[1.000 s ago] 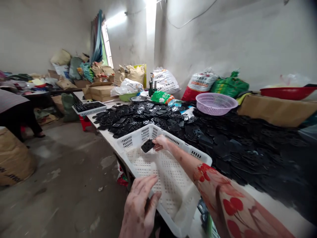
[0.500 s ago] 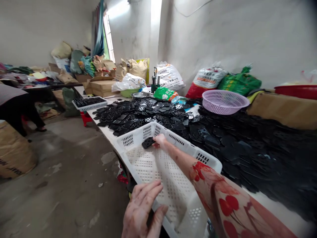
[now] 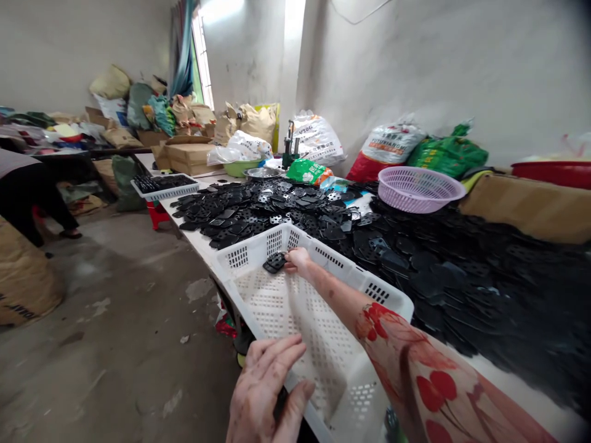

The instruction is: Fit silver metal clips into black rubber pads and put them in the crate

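My right hand [image 3: 299,261] reaches into the far corner of a white plastic basket [image 3: 253,320], fingers closed on the edge of a small stack of flat black pieces with holes [image 3: 275,263]. The stack is tilted close to the basket floor; whether it touches cannot be told. Over the basket's near left rim hovers my left hand [image 3: 270,387], fingers stretched out and thumb apart, holding nothing. Beyond the basket lies a large heap of similar black pieces [image 3: 249,212], spreading right across the table.
A purple basket [image 3: 418,191] sits on the heap. Behind it are full sacks [image 3: 385,147] and a hand press [image 3: 290,147]. A shallow tray of black parts [image 3: 166,187] stands at the table's left end. A person [image 3: 32,191] bends at far left near a brown sack [image 3: 28,277].
The black stack has tipped in my right hand, so more of its layered edge shows. My left hand has hardly moved. The view has shifted slightly.
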### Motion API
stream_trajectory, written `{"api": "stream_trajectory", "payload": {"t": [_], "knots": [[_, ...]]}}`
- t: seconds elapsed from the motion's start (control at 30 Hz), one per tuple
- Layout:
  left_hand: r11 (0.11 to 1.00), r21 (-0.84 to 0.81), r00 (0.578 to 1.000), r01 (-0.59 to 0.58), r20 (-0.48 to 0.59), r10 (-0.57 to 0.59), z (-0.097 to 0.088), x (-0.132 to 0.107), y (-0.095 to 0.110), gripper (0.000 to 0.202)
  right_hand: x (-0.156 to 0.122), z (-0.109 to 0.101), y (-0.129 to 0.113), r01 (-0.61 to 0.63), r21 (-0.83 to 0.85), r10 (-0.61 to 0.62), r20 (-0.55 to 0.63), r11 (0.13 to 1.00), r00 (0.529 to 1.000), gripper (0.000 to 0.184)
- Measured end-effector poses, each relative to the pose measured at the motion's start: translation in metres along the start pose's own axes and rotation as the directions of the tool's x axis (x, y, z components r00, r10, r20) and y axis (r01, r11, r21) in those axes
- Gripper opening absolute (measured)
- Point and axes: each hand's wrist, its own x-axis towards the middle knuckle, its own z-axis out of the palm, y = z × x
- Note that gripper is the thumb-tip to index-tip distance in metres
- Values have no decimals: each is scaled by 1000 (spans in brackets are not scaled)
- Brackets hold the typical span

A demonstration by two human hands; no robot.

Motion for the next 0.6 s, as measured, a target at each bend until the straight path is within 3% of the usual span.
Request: {"api": "stream_trajectory", "payload": {"t": [0.17,0.33,0.43,0.6], "knots": [[998,-17,998,57,-4,-57,0,-1,4,30,-5,-3,2,63,-113,-61,15,992,998,33],[1000,19,998,-8,61,7,-10,6,5,32,-12,-8,1,174,-366,-169,45,914,985,33],[999,30,996,-31,82,29,-13,7,4,35,-21,-9,0,270,-565,-282,69,780,957,32],[1000,3,999,6,46,-7,-7,2,3,33,-36,10,4,457,-763,-456,240,457,857,25]]}}
